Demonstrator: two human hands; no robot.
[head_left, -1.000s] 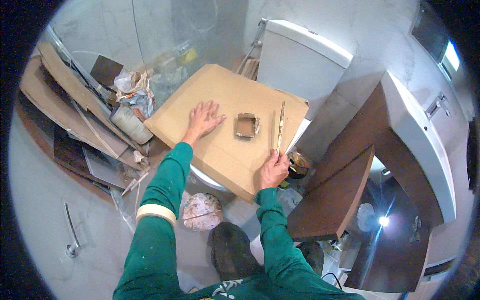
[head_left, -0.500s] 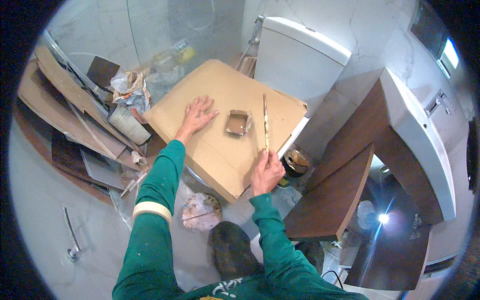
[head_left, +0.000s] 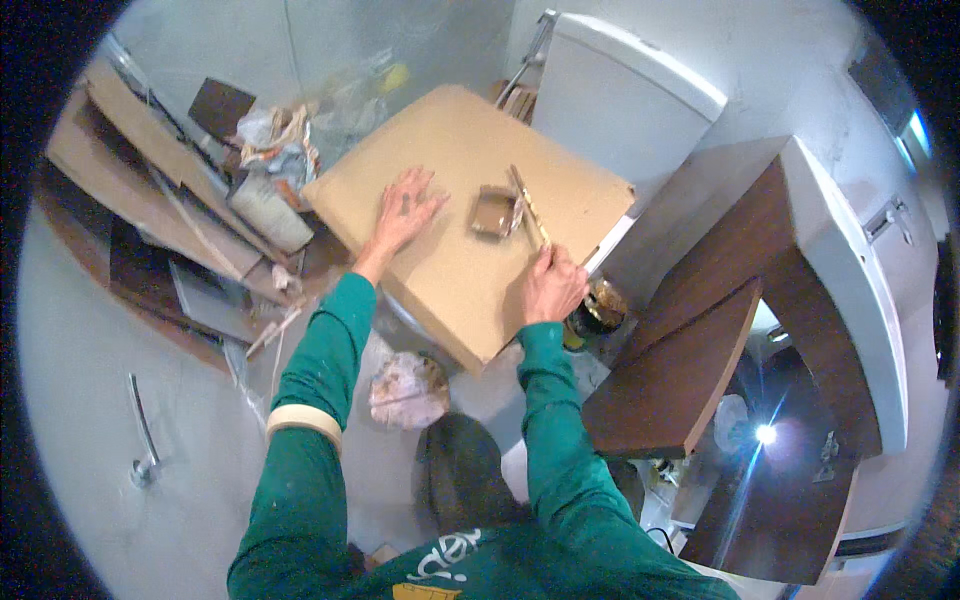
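A large brown cardboard box (head_left: 450, 130) lies in front of the toilet tank with its broad face up. On it rests a small open-topped cardboard tray (head_left: 492, 213) with worn, stained edges. My left hand (head_left: 408, 208) lies on the cardboard left of the tray, fingers spread and holding nothing. At the right front edge, my right hand (head_left: 553, 288) is closed round the lower end of a thin, stained stick (head_left: 531, 208). The stick slants up and left, its upper part beside or over the tray's right side; contact is unclear. A masking tape roll (head_left: 304, 420) circles my left forearm.
Beside my right hand stands an open, stained can (head_left: 600, 306). A dark wooden vanity (head_left: 690, 370) with an open door and a bright lamp (head_left: 766, 434) is at right. Wood boards (head_left: 150, 190) lean at left. A crumpled, stained bundle (head_left: 409, 391) lies on the floor.
The stick has tipped left, its upper end now close to the tray. My right hand has shifted slightly up and right in view. My left hand stays spread on the cardboard.
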